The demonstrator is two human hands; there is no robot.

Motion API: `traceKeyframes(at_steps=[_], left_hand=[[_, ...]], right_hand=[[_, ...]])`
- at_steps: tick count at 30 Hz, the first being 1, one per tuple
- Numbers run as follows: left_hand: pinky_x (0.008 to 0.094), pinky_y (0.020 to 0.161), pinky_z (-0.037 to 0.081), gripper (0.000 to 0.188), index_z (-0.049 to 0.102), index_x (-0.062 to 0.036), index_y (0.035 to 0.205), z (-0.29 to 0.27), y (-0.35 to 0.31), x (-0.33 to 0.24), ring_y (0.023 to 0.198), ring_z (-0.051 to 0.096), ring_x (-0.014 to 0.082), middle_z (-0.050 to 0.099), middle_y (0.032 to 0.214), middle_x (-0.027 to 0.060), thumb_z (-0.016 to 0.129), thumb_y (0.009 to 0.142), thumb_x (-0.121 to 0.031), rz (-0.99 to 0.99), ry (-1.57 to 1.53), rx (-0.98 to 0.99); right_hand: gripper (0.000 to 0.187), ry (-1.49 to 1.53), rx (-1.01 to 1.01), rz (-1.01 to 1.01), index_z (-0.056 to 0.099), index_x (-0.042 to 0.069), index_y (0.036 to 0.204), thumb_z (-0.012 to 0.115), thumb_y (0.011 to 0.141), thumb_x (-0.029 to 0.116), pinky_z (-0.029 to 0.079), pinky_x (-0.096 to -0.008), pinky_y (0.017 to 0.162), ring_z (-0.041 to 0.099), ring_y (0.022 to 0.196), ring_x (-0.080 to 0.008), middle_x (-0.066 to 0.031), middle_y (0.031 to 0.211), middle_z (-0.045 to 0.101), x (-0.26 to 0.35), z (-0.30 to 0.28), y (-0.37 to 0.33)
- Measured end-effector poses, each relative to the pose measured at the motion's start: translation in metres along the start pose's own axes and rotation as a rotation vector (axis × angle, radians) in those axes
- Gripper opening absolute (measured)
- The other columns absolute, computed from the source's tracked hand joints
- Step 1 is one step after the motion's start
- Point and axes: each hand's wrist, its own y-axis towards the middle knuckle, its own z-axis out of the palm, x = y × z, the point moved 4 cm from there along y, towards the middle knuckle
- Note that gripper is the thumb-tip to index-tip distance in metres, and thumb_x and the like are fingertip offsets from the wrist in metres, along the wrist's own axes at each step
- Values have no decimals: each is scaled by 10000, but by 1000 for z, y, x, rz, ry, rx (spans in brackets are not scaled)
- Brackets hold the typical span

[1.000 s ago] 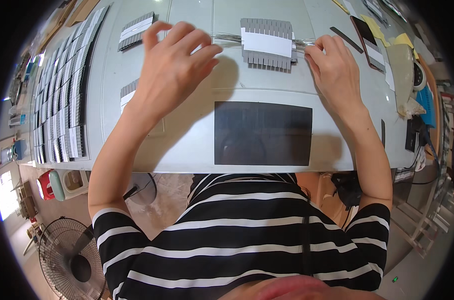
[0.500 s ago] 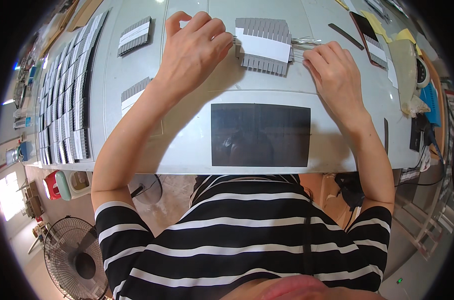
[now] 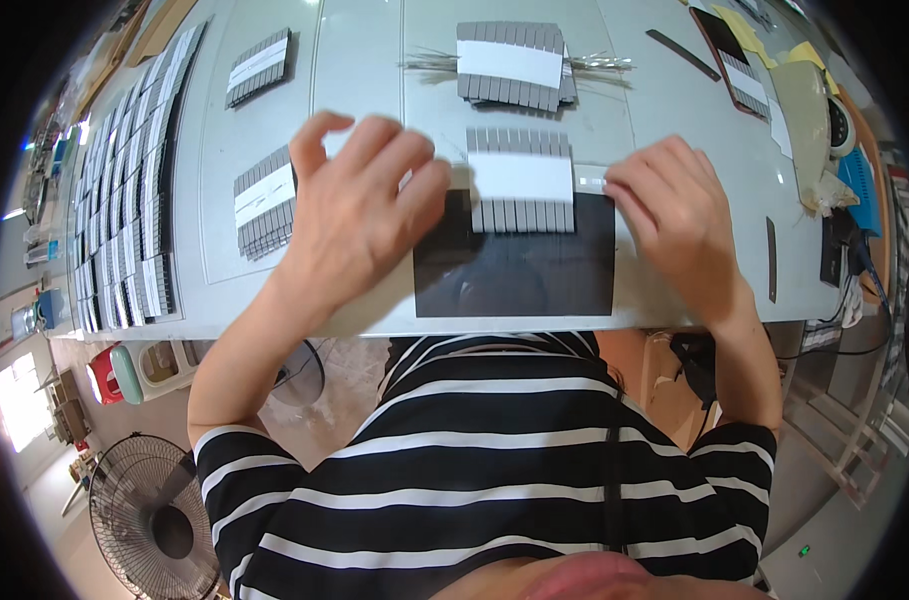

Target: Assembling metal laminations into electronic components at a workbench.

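Out between nine and ten o'clock from the black mat [image 3: 514, 280], grey-and-white slatted bundles [image 3: 124, 190] line up in long rows. Next come two smaller slatted blocks [image 3: 259, 70], one above the other. Here's my left hand [image 3: 369, 200] at ten o'clock, fingers bent, tips just beside the slatted panel [image 3: 521, 178]; I can't tell whether they pinch anything. That panel, grey with a broad white band, sits at twelve, overlapping the mat's far edge, and beyond it lies a slatted stack [image 3: 509, 62] with wires [image 3: 599, 67] fanning out both sides. At two o'clock, my right hand [image 3: 669, 195] bends its fingers near the panel's right edge, grip unclear too. Farther right, a smartphone [image 3: 714, 45] lies between one and two.
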Motion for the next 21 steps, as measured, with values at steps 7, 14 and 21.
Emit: traceKeyframes(at_steps=[7, 14, 21], left_hand=[[447, 951, 298, 246, 607, -131, 884, -4, -35, -34, 882, 573, 151, 562, 891, -21, 733, 678, -88, -53, -161, 69], [489, 1058, 246, 507, 643, -196, 1221, 2, -50, -51, 1251, 474, 263, 584, 1333, 17, 694, 844, -531, -51, -336, 218], [500, 1082, 227, 623, 631, -208, 1309, 12, -57, -61, 1268, 482, 259, 578, 1388, -4, 649, 836, -613, -38, -384, 285]], right_hand=[[161, 128, 100, 92, 659, 68, 915, 748, 786, 33, 433, -355, 711, 576, 824, -254, -54, 827, 616, 22, 3, -38], [231, 417, 99, 244, 663, 65, 1020, 729, 808, 2, 447, -344, 724, 560, 799, -249, -60, 801, 606, 21, 6, -45], [251, 474, 75, 190, 648, 71, 1063, 716, 825, 27, 444, -366, 727, 556, 797, -259, -59, 804, 586, 45, 17, -30]])
